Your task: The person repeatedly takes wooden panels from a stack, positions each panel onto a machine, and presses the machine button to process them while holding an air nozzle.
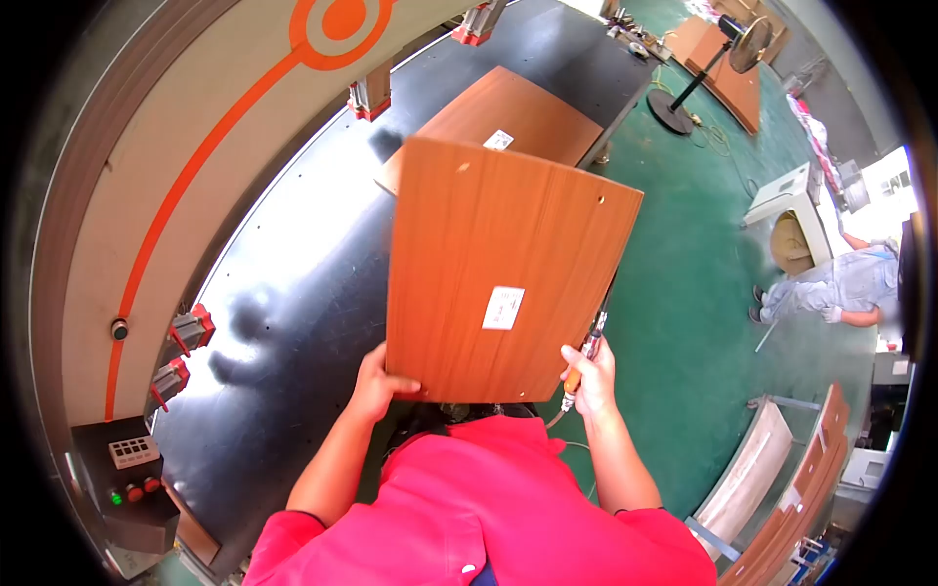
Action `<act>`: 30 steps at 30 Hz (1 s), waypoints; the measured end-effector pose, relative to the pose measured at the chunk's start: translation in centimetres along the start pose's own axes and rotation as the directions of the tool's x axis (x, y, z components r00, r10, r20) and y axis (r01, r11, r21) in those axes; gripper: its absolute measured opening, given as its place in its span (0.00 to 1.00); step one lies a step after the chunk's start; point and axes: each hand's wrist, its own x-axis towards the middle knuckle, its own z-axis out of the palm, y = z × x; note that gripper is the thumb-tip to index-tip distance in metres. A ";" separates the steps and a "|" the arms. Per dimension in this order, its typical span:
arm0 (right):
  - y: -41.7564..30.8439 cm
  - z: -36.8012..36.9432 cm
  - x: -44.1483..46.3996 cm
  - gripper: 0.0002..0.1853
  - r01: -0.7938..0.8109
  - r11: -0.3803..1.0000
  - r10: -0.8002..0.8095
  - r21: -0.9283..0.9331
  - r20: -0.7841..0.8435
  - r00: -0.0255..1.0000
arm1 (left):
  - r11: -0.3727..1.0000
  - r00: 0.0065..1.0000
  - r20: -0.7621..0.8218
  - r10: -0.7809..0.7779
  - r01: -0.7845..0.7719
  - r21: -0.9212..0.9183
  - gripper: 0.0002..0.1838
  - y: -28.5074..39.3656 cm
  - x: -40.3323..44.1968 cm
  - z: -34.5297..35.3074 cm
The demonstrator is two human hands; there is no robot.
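A brown wood-grain panel with a white label and small holes near its corners is held up in front of me. My left hand is closed on its lower left corner, thumb on the face. At the lower right edge, my right hand is wrapped round a slim air blow gun with an orange fitting and a hose. Whether the right fingers also touch the panel is hidden. Behind it, a second labelled brown panel lies on the dark machine table.
A beige machine beam with an orange stripe and red-tipped clamps runs along the left. Its control box has several buttons. On the right are a standing fan, stacked panels and another person.
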 end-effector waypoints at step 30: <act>-5.4 8.7 22.9 0.12 -0.328 0.941 0.335 0.079 -0.345 0.877 | 0.034 0.813 0.017 0.582 -0.045 0.998 0.34 13.3 31.9 4.0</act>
